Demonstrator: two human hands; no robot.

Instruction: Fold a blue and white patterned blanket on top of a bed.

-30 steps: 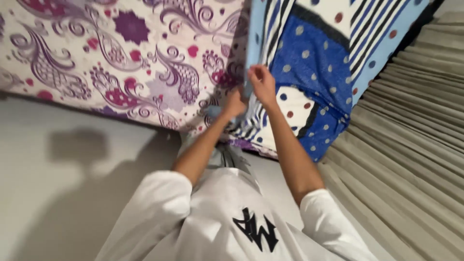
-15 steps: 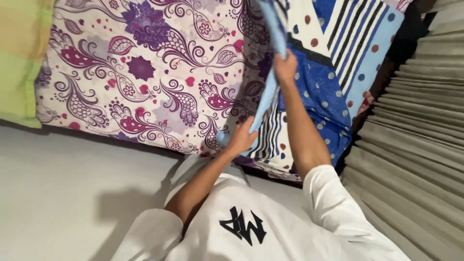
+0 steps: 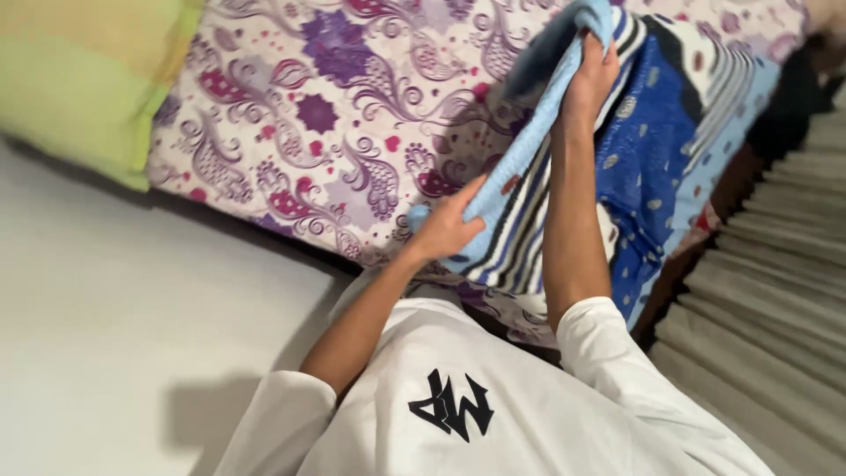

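View from above of a person in a white short-sleeved shirt (image 3: 493, 414) standing at the edge of a bed. Both bare hands hold a soft, light blue cloth (image 3: 529, 145) stretched in a long, rumpled band between them, above the bed. The left hand (image 3: 448, 231) is low and close to the body, its grip clamped on the lower end of the cloth, where the fabric bunches into a small rounded fold. The right hand (image 3: 589, 84) is raised with the arm extended, its grip closed around the upper end, where the cloth puffs out in a fuzzy, towel-like clump. Beneath the cloth lies a patchwork-style sheet (image 3: 656, 167) of deep blue with pale dots, plus white panels with dark stripes. Beside it, the mattress cover (image 3: 317, 132) is white with curling purple and magenta floral swirls. A smooth yellow-green pillow (image 3: 88, 84) sits at the upper left. A pale, plain floor (image 3: 123, 317) fills the lower left, and ribbed beige pleated fabric (image 3: 775, 335) runs along the right.
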